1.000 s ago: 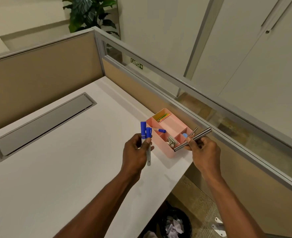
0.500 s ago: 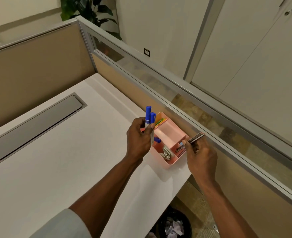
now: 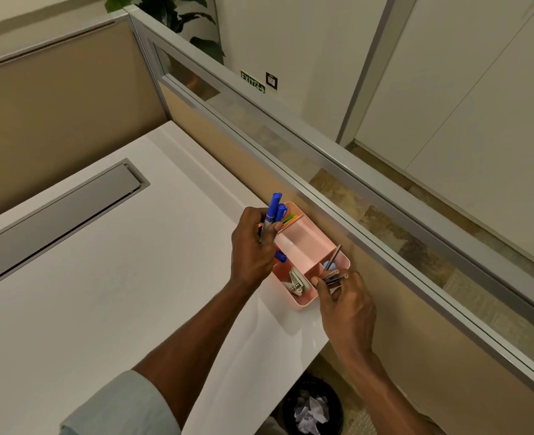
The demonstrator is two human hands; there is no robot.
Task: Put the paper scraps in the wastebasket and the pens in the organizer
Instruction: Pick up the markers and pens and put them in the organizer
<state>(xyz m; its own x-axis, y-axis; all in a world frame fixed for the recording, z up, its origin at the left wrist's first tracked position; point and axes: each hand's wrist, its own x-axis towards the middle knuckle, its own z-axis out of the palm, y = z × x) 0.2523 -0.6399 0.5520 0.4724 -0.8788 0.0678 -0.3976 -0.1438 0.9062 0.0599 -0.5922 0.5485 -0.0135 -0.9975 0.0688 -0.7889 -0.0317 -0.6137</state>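
Two blue-capped pens [image 3: 274, 211] gripped upright in left hand [image 3: 253, 249], at the left wall of the pink organizer [image 3: 309, 246]. Right hand [image 3: 347, 301] pinches a bundle of dark pens [image 3: 334, 277] over the organizer's near-right corner. Organizer sits at right edge of white desk [image 3: 102, 293]; near-left compartment holds metal clips [image 3: 297, 282], far compartment coloured strips. Wastebasket [image 3: 312, 406] on the floor below holds crumpled paper scraps [image 3: 311, 414].

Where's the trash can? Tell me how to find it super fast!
Start at the big white desk and follow it to the near corner below the pink organizer. Look under that corner, down on the floor: the wastebasket is the round black bin. It is the only thing with crumpled white paper scraps inside.
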